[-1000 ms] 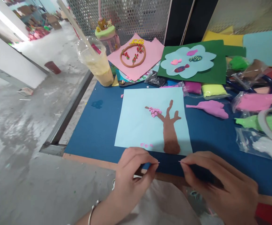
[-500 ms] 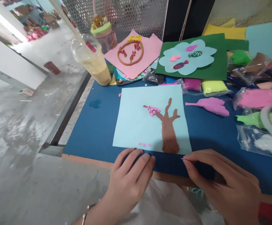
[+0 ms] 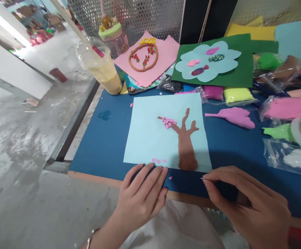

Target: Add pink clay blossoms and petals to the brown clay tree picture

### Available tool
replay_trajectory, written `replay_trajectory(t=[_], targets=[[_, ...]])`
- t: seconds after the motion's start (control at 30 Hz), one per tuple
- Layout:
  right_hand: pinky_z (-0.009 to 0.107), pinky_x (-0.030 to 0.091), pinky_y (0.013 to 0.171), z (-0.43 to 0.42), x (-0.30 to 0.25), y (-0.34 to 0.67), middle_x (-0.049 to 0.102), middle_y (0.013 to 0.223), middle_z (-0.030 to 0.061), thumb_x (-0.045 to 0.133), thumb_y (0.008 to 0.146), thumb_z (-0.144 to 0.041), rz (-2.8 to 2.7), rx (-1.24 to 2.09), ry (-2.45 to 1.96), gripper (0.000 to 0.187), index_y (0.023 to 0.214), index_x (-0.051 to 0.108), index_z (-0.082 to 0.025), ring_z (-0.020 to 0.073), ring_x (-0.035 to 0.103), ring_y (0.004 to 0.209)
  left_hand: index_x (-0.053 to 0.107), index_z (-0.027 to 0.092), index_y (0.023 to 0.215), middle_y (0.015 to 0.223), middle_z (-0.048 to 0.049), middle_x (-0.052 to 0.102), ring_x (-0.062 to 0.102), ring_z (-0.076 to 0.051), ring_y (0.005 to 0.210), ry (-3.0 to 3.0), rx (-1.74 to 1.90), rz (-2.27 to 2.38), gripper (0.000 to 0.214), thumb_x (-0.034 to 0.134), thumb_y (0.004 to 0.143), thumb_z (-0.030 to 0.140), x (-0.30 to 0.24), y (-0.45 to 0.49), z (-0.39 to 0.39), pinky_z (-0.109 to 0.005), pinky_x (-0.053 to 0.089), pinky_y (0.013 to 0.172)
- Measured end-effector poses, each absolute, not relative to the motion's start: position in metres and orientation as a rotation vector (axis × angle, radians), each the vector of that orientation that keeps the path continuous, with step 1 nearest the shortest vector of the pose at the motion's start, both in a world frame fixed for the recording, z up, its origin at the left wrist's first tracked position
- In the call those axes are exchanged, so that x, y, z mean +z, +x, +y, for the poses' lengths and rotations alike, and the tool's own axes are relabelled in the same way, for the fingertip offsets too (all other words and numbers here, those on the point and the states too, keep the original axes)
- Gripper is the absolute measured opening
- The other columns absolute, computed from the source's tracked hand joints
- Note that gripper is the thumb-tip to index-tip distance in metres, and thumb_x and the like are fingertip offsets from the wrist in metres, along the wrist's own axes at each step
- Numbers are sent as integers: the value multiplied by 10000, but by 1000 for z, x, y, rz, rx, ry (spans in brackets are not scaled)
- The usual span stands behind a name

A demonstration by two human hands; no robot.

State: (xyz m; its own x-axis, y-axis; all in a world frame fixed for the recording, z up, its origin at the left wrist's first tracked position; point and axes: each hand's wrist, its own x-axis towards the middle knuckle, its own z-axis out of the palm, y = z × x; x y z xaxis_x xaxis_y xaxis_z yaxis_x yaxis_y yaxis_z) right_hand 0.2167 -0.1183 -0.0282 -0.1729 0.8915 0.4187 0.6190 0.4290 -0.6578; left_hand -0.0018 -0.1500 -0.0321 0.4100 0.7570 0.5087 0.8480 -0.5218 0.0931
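At the desk's near edge, right grip (image 3: 264, 207): pinching a tiny pink bit (image 3: 201, 178) between thumb and index finger, just outside the sheet, close to its near right corner.
Left grip (image 3: 142, 199): released, palm down, fingers stretched, tips at the sheet's near edge; underside hidden.
Loose bit (image 3: 170, 178): pink, lying on the desk between both hands, just beside the left fingers.
Dots (image 3: 159, 161): three, pink, in a row on the sheet's near edge, just beyond the left fingertips.
Sheet (image 3: 147, 131): light blue, flat on the desk, in front of both hands.
Tree (image 3: 186, 148): brown, on the sheet's right half, trunk foot toward the near edge.
Blossoms (image 3: 169, 122): pink, clustered on the left branch.
Desk (image 3: 95, 148): blue on top, with a damp-looking dark patch to the left.
Lump (image 3: 233, 117): lilac, right of the sheet, thin end toward it.
Black bag (image 3: 169, 84), magenta bag (image 3: 212, 92), yellow bag (image 3: 238, 95): beyond the sheet.
Tape (image 3: 295, 133): white roll, over green clay (image 3: 277, 132), far right.
Green card (image 3: 246, 69): behind the bags, bearing a blue cloud (image 3: 225, 69) with four fish.
Pink card (image 3: 121, 62): left of the green card, bearing a brown ring (image 3: 143, 70).
Cup (image 3: 102, 74): clear, with straw and pale drink, at the desk's far left.
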Motion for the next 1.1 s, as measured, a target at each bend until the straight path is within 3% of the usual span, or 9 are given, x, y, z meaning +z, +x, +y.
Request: replay_trajectory(t=[0.53, 0.7, 0.93, 1.1], targets=[[238, 516, 561, -116, -29, 217, 673, 676, -35, 653, 850, -136, -1883, 419, -1199, 119, 818, 653, -250, 100, 604, 530, 727, 185, 1039, 949, 37, 772, 595, -186, 1011, -2487, -840, -1307, 222, 524, 952, 211, -38, -2, -150, -343, 397, 1059], [243, 508, 551, -116, -29, 217, 668, 686, -30, 663, 838, -117, -1870, 452, -1188, 136, 829, 644, -251, 110, 605, 554, 729, 191, 1011, 927, 59, 772, 610, -174, 984, -2526, -823, -1242, 201, 541, 939, 188, -33, -5, -146, -338, 417, 1021], [237, 511, 605, -116, -27, 216, 668, 684, -43, 658, 848, -116, -1881, 443, -1211, 131, 821, 637, -243, 95, 611, 577, 727, 177, 1004, 897, 13, 768, 612, -197, 967, -2548, -923, -1228, 289, 451, 993, 260, -34, -8, -141, -347, 461, 880], [228, 499, 605, -116, -26, 215, 654, 667, -53, 648, 857, -128, -1859, 452, -1241, 131, 800, 639, -245, 86, 613, 575, 724, 162, 1024, 941, -67, 742, 610, -218, 1014, -2559, -1088, -1393, 363, 390, 1012, 304, -32, -8, -142, -350, 491, 877]])
